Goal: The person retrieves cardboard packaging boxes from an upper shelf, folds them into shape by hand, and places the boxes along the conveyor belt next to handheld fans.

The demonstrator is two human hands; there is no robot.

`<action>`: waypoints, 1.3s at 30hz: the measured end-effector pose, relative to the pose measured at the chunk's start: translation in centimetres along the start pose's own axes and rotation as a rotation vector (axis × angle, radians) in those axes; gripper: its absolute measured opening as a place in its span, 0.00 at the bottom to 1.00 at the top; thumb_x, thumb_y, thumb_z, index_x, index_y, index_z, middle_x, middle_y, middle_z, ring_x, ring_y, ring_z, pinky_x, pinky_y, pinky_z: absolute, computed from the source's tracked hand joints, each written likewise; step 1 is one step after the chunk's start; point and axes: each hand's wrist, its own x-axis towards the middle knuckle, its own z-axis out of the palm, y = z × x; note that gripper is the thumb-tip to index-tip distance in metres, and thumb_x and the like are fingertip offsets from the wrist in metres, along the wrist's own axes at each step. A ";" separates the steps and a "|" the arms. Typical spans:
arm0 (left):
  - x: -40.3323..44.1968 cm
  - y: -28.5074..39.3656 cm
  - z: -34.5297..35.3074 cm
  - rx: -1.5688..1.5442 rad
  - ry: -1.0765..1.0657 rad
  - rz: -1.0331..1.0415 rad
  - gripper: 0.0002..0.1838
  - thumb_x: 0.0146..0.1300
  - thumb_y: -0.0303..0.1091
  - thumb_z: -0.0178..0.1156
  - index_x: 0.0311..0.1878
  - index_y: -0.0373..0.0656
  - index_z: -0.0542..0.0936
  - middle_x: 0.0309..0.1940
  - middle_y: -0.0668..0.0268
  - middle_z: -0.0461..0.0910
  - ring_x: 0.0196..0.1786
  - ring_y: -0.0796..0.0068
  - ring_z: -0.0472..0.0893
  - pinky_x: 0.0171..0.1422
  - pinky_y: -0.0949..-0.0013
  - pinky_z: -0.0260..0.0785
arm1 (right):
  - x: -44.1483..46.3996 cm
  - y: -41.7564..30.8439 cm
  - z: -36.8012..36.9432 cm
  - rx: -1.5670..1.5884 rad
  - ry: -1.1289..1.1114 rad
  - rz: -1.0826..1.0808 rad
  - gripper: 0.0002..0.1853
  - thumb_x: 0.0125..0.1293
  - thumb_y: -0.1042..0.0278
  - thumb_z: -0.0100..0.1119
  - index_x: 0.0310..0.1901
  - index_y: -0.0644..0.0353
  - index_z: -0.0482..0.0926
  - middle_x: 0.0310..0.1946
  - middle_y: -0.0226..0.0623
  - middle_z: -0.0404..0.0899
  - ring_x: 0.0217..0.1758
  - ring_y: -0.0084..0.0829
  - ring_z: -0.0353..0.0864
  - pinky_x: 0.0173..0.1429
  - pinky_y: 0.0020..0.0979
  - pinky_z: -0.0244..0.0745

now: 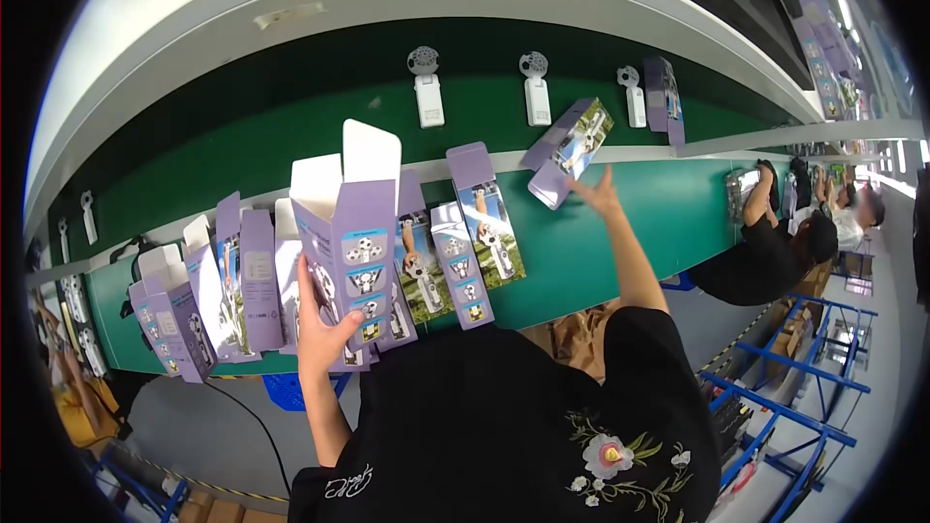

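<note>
My left hand (327,329) grips a purple carton (365,218) that stands upright with its white top flaps open. On the right, my right hand (599,196) is stretched out with its fingers apart, close to the lower end of another purple carton (572,150). That carton lies tilted, partly over the rail between the dark green belt and the lighter table; whether my fingertips touch it I cannot make out. Beside the left hand's carton, several more purple cartons (487,223) stand or lean, some with open flaps (194,232).
White handheld fans (429,97) lie spaced along the dark green belt (291,97). A purple carton (664,97) is by the farther fan (632,102). A co-worker in black (775,257) sits at right; blue racks (794,368) stand behind. Brown paper (581,339) is below the table edge.
</note>
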 end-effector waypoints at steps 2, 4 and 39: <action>0.4 0.0 0.5 -0.010 -0.002 -0.023 0.61 0.44 0.46 0.71 0.73 0.32 0.42 0.68 0.46 0.55 0.69 0.59 0.60 0.72 0.61 0.50 | -4.0 -1.9 0.5 0.386 -0.261 0.206 0.65 0.43 0.46 0.76 0.72 0.50 0.34 0.60 0.54 0.65 0.55 0.53 0.74 0.50 0.58 0.75; 0.8 0.1 1.0 -0.026 0.007 -0.074 0.60 0.45 0.46 0.71 0.72 0.32 0.43 0.67 0.46 0.55 0.69 0.59 0.60 0.72 0.61 0.50 | -4.2 -0.5 1.8 0.571 -0.325 0.292 0.67 0.42 0.46 0.77 0.72 0.49 0.32 0.60 0.54 0.65 0.56 0.52 0.73 0.50 0.59 0.75; 4.7 1.5 4.4 0.035 -0.150 -0.029 0.57 0.43 0.37 0.70 0.73 0.35 0.44 0.66 0.49 0.58 0.68 0.60 0.61 0.72 0.63 0.50 | 9.6 -1.7 5.2 2.138 0.016 0.611 0.12 0.70 0.62 0.43 0.27 0.54 0.66 0.16 0.28 0.68 0.20 0.27 0.72 0.24 0.27 0.70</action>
